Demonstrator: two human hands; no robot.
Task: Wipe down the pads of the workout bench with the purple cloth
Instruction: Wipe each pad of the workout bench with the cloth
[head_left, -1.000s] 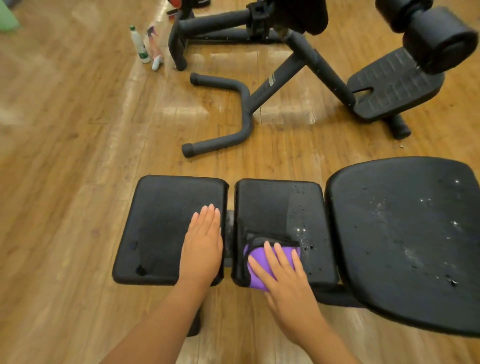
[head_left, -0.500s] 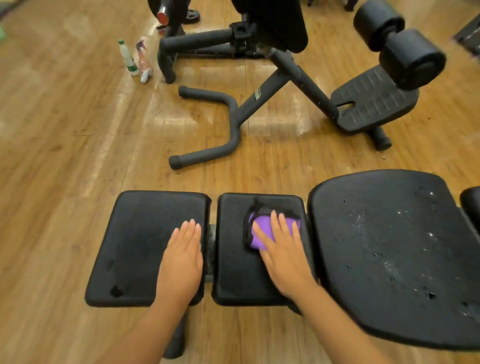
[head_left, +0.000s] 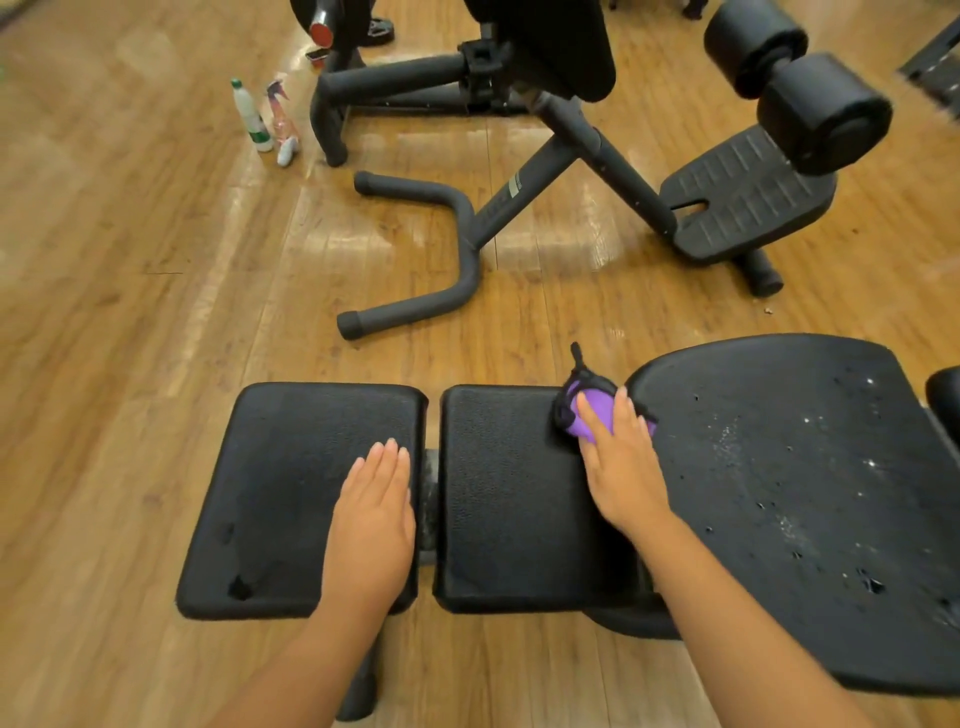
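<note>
The workout bench has three black pads side by side: a left pad (head_left: 291, 483), a middle pad (head_left: 509, 509) and a large right pad (head_left: 800, 493) dotted with droplets. My right hand (head_left: 618, 467) presses the purple cloth (head_left: 587, 410), which has a black trim, flat against the far right corner of the middle pad, at the gap to the large pad. My left hand (head_left: 374, 514) lies flat, palm down, on the right side of the left pad, fingers together and holding nothing.
Another black exercise machine (head_left: 519, 171) with a footplate (head_left: 748, 197) and roller pads (head_left: 821, 109) stands on the wooden floor beyond the bench. A white bottle (head_left: 249, 117) and a pink spray bottle (head_left: 280, 119) stand at the far left.
My right hand has slid the purple cloth from the near edge of the middle pad up to its far right corner. My left hand stays on the left pad. The view has tilted down.
</note>
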